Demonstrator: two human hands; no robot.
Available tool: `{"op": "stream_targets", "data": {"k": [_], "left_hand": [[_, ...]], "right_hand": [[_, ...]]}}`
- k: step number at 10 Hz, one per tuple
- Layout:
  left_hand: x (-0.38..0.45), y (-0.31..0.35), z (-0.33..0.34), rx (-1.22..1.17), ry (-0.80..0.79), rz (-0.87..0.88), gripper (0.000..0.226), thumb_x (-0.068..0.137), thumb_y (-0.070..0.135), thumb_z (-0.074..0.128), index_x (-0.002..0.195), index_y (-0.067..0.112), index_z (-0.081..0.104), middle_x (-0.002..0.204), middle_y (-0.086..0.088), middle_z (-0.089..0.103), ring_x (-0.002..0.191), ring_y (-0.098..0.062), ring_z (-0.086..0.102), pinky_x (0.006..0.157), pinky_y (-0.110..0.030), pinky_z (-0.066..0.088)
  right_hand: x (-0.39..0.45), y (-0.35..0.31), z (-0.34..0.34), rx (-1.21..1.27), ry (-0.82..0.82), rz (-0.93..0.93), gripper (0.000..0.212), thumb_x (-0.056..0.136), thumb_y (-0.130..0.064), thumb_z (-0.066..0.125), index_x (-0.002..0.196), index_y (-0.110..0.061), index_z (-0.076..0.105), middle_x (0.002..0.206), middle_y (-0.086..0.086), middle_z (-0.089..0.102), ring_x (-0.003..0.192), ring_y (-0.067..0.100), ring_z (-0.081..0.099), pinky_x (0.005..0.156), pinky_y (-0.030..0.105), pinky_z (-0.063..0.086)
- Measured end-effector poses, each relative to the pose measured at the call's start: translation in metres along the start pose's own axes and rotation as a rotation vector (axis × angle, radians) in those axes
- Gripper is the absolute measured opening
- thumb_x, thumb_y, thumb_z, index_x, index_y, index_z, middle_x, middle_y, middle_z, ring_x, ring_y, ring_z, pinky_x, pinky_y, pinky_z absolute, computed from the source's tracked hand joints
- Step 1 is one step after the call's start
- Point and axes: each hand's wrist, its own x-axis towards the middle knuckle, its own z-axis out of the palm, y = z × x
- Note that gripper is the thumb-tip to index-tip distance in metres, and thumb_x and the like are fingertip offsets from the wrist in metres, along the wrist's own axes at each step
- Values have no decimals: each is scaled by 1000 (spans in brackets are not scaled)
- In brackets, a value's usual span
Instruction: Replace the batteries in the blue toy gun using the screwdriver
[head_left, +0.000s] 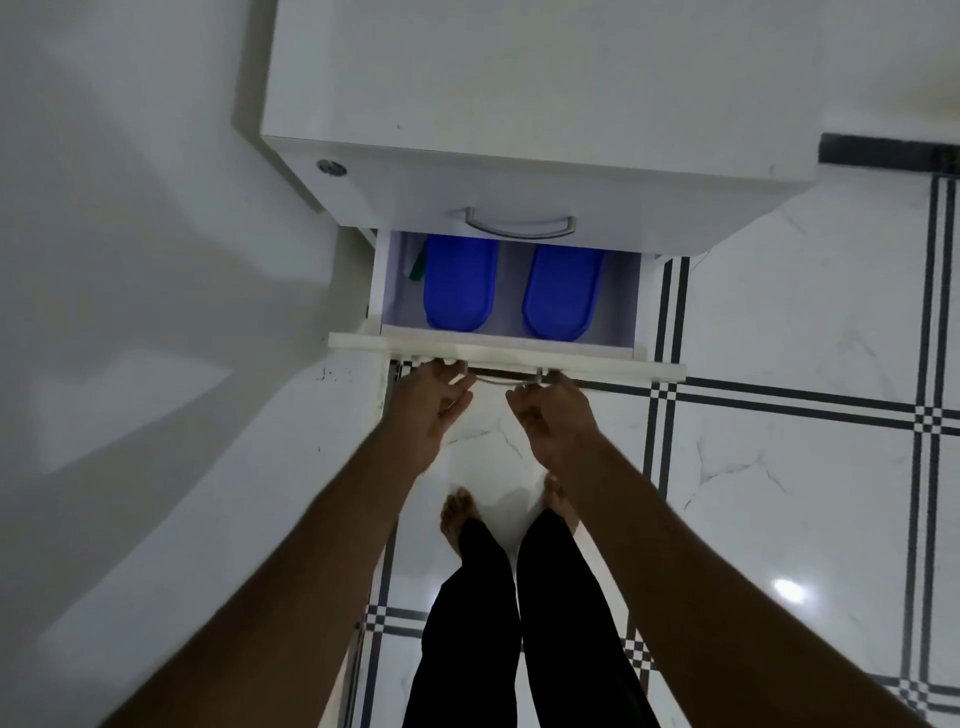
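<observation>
The open drawer juts out below the cabinet's upper drawer. In it lie two containers side by side, a small object left of them. Both hands sit at its front edge.

Two blue lids in a white drawer; white marble floor with black checked lines.
</observation>
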Motion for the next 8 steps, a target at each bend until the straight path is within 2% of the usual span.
{"op": "stream_targets", "data": {"k": [1, 2, 3, 4, 5, 6, 7, 8], "left_hand": [[4, 15, 15, -1, -11, 65, 38, 94, -3, 52, 131, 7, 54, 118, -9, 67, 112, -21, 64, 97, -34, 51], [11, 30, 27, 0, -41, 105, 38, 100, 2, 46, 137, 11, 48, 123, -5, 64, 115, -20, 61, 94, -30, 50], [20, 41, 37, 13, -82, 149, 39, 105, 8, 36, 143, 13, 39, 142, -6, 51, 129, -23, 52, 103, -33, 44], [27, 52, 47, -7, -75, 210, 45, 102, -1, 38, 144, 12, 38, 145, -5, 48, 127, -21, 53, 107, -34, 43], [30, 61, 56, -48, -115, 215, 46, 103, 0, 34, 147, 13, 33, 150, -5, 42, 134, -22, 45, 109, -34, 39], [32, 70, 62, -62, -151, 225, 46, 104, -2, 30, 148, 11, 30, 152, -6, 38, 140, -23, 38, 111, -34, 36], [30, 73, 67, -71, -137, 236, 45, 104, -1, 29, 148, 9, 30, 153, -7, 38, 141, -22, 36, 110, -33, 35], [31, 68, 66, -2, -89, 221, 42, 104, 11, 35, 146, 9, 34, 150, -7, 41, 137, -23, 42, 105, -34, 41]], "right_hand": [[6, -21, 10, -66, -22, -23, 57, 91, 20, 43, 138, -12, 49, 109, 11, 62, 93, 18, 59, 90, 32, 56], [10, -39, 19, -72, -27, -47, 63, 97, 13, 43, 150, -19, 34, 141, 15, 50, 110, 24, 58, 104, 39, 49], [13, -52, 26, -57, -89, -64, 63, 101, 8, 40, 154, -22, 25, 154, 14, 37, 135, 32, 45, 112, 43, 40], [20, -61, 34, -18, -103, -95, 56, 104, -4, 41, 154, -26, 25, 155, 14, 35, 139, 32, 40, 112, 43, 40], [23, -69, 41, -21, -107, -131, 56, 103, -11, 43, 154, -28, 25, 155, 13, 36, 139, 32, 41, 111, 43, 42], [25, -78, 47, -33, -143, -143, 58, 103, -8, 41, 155, -26, 23, 156, 14, 34, 140, 32, 40, 110, 41, 42], [23, -81, 51, -55, -146, -173, 68, 99, 6, 43, 155, -26, 22, 154, 16, 36, 137, 33, 44, 107, 40, 46], [24, -77, 46, -102, -125, -176, 72, 96, 10, 48, 154, -28, 26, 143, 18, 47, 123, 31, 55, 105, 39, 47]]}}
